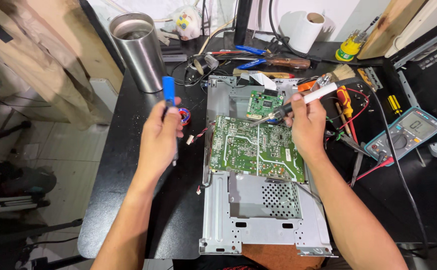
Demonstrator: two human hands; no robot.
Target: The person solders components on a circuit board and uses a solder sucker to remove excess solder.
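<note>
1. Right hand (306,125): grip closed round a white-handled soldering iron (298,102), tip lowered to the top edge of the large green circuit board (256,149).
2. Left hand (161,137): grip closed round a blue-handled desoldering pump (168,92), held upright, off to the board's left over the black surface (128,165).
3. Board: seated in a grey metal chassis (258,210), small green board (263,102) just above.
4. Step judged: heating a joint at the board's upper edge.
5. Next move calls for bringing the pump's nozzle to the heated joint.
</note>
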